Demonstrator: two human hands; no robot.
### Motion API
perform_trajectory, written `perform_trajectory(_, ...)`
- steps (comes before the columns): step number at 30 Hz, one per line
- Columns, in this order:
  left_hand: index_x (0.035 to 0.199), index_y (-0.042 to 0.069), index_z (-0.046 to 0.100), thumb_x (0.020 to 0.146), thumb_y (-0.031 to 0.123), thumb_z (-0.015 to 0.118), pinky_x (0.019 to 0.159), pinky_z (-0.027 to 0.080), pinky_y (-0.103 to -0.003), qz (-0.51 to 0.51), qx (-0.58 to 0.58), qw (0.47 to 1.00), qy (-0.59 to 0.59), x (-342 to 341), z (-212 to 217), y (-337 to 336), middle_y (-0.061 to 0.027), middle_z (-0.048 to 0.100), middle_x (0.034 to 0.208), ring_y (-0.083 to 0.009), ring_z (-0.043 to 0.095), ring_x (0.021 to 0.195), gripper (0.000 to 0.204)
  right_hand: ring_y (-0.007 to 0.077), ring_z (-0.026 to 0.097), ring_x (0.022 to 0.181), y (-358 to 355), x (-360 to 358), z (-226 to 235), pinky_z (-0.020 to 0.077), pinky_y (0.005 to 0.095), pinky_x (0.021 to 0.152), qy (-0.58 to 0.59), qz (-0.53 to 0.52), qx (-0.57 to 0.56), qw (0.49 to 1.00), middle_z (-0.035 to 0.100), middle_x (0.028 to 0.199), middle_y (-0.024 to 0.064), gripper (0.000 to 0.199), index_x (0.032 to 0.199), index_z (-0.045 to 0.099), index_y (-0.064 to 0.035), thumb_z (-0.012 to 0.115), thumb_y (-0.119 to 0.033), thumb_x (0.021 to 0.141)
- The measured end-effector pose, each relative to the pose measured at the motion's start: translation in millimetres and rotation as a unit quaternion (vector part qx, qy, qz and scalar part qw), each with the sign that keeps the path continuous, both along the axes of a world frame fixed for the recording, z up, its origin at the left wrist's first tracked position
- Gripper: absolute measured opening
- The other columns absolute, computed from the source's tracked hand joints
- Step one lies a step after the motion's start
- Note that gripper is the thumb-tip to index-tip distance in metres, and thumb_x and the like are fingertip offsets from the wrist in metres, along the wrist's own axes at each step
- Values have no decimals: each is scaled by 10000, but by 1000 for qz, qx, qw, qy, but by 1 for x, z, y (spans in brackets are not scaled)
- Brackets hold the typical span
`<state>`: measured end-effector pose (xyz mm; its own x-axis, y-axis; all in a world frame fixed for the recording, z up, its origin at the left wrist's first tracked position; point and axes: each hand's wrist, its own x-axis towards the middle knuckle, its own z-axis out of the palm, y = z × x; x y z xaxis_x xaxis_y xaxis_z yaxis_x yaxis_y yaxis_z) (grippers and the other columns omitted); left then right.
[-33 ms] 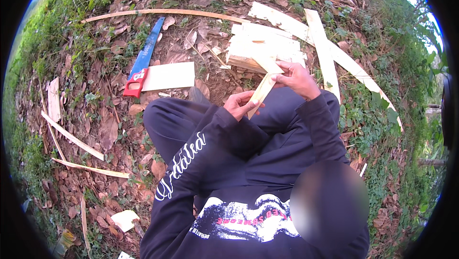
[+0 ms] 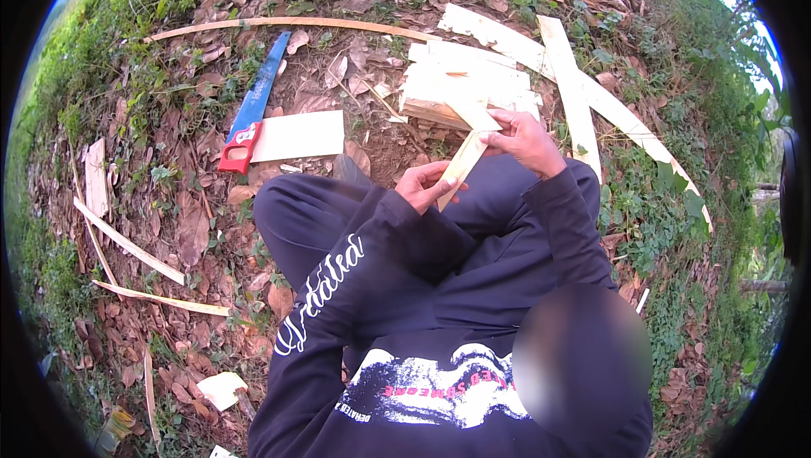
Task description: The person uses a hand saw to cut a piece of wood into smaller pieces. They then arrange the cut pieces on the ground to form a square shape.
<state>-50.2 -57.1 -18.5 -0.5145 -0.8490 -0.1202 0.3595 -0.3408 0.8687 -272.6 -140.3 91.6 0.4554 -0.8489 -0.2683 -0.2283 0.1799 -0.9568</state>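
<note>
My left hand (image 2: 428, 187) is closed round the lower end of a short pale wooden strip (image 2: 464, 160) above my crossed legs. The fingers of my right hand (image 2: 530, 145) pinch its upper end. There a second pale wooden piece (image 2: 471, 114) meets the strip at an angle, making a bent shape. Whether the two are fastened cannot be told. Just beyond my hands lies a stack of pale boards (image 2: 465, 78) with rough edges. Left of it, a handsaw (image 2: 258, 90) with a blue blade and red handle rests partly on a flat pale board (image 2: 302, 134).
Long boards (image 2: 568, 90) cross each other at the right of the stack. A thin strip (image 2: 287, 22) curves along the far side. Several narrow offcuts (image 2: 131, 241) lie at the left, and a small pale scrap (image 2: 221, 389) near the lower left. Dry leaves and green plants cover the ground.
</note>
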Motion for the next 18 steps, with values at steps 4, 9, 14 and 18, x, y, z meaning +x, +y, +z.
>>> perform_trajectory(4,1531,58,391,979,269,686,895,518,-324,41,-51,989,-130,8,0,-10,-172,718,1127,-191,685,1014,660,161,701,900,1,-14,-10,601,294,821,14,17,-17,1000,687,1119,126,412,1328,563,106,646,4,938)
perform_trajectory(9,1293,23,564,852,262,780,922,491,-427,332,-292,808,-389,24,34,-10,-148,680,1117,-303,644,1077,546,128,689,877,14,-16,-8,594,270,781,48,18,-25,998,705,1054,105,387,1299,592,103,648,12,927)
perform_trajectory(14,1322,67,597,860,222,718,1019,394,-462,213,-523,653,-505,3,91,-15,-148,623,1273,-313,545,1222,502,141,713,847,32,-10,-32,618,298,745,18,66,14,998,745,968,123,292,1192,690,47,676,-43,915)
perform_trajectory(18,1338,63,614,956,197,636,797,558,-381,42,-387,838,-383,2,22,-41,-164,712,1032,-294,704,909,405,146,712,855,27,11,-49,598,301,774,8,41,-26,999,748,963,138,254,1110,713,53,707,-108,913)
